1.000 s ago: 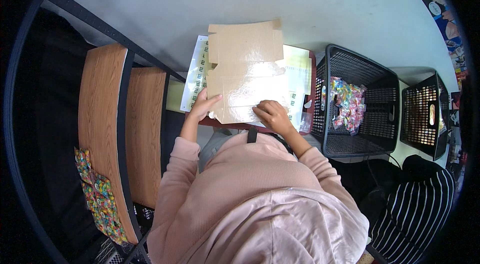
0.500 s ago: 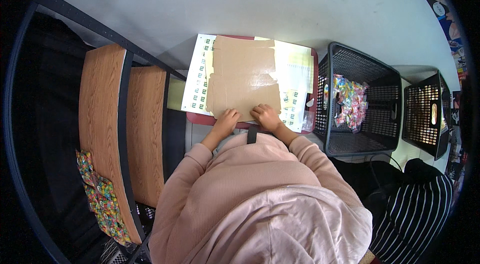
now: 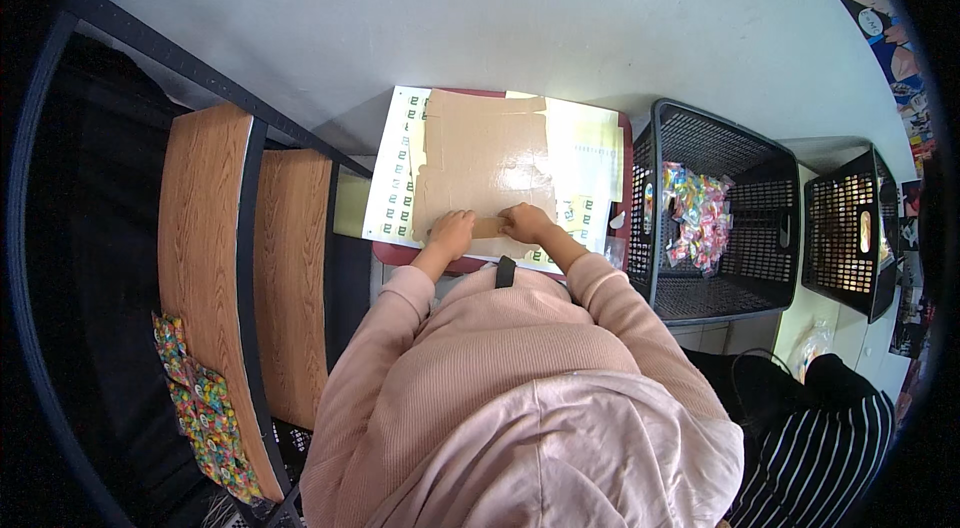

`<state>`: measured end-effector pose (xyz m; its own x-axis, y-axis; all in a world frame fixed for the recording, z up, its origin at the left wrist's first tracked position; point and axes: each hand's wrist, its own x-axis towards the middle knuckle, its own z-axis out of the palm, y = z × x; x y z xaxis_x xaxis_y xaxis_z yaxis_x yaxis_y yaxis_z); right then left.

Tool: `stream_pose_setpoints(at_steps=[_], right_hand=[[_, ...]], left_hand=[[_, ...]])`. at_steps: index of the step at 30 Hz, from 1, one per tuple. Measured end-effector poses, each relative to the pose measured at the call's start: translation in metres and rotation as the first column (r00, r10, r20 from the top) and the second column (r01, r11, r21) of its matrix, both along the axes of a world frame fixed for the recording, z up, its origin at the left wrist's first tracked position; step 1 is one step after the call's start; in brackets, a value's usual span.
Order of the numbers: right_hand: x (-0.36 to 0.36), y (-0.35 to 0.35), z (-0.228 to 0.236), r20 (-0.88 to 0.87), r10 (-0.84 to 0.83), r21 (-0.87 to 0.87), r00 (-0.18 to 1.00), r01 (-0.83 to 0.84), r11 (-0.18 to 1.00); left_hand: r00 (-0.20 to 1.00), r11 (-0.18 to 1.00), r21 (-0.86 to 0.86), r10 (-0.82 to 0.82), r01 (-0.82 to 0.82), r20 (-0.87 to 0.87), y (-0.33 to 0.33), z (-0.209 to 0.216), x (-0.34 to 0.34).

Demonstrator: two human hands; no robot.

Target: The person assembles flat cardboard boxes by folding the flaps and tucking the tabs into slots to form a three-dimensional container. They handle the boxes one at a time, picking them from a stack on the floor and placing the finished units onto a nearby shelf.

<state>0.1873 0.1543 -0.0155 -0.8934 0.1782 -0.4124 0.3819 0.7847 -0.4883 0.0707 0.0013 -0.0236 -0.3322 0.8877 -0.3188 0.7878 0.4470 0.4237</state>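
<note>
A flattened sheet of brown cardboard [image 3: 485,143] with notched side edges lies in front of me on white printed sheets [image 3: 390,198]. Its near flap is bent up, and a darker strip of it shows between my hands. My left hand [image 3: 453,232] grips the left part of this flap with curled fingers. On the flap's right part, my right hand [image 3: 526,225] holds on with bent fingers pressed together. The fingertips of both hands are partly hidden.
A dark red tabletop [image 3: 395,253] shows around the sheets. At right stand a black crate [image 3: 725,303] with candy packets [image 3: 697,213] and a smaller black basket [image 3: 850,238]. Wooden shelves [image 3: 290,278] with colourful packets [image 3: 205,408] are at left. A person in striped clothing [image 3: 825,448] is at lower right.
Both hands have moved a little farther over the cardboard. Its near flap, flat before, is now bent up between them. The whole view has shifted slightly.
</note>
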Motion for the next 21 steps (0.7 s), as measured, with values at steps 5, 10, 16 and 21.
stream_pose_setpoints(at_steps=[5, 10, 16, 21], right_hand=[[-0.002, 0.007, 0.004, 0.0, 0.047, -0.063, 0.999, -0.047, 0.997], [-0.025, 0.024, 0.064, -0.136, 0.141, -0.096, 0.981, -0.155, 0.983], [-0.037, 0.044, 0.16, -0.349, -0.013, -0.142, 0.937, -0.039, 0.989], [-0.035, 0.037, 0.192, -0.536, 0.085, 0.018, 0.84, -0.089, 0.996]], left_hand=[[0.955, 0.9, 0.435, 0.099, 0.033, -0.278, -0.003, 0.02, 0.005], [0.986, 0.657, 0.737, 0.144, -0.159, 0.084, -0.005, 0.092, 0.005], [0.347, 0.807, 0.146, 0.077, -0.573, 0.935, -0.04, 0.135, 0.009], [-0.106, 0.768, -0.041, -0.035, -0.64, 0.994, 0.003, 0.133, 0.027]])
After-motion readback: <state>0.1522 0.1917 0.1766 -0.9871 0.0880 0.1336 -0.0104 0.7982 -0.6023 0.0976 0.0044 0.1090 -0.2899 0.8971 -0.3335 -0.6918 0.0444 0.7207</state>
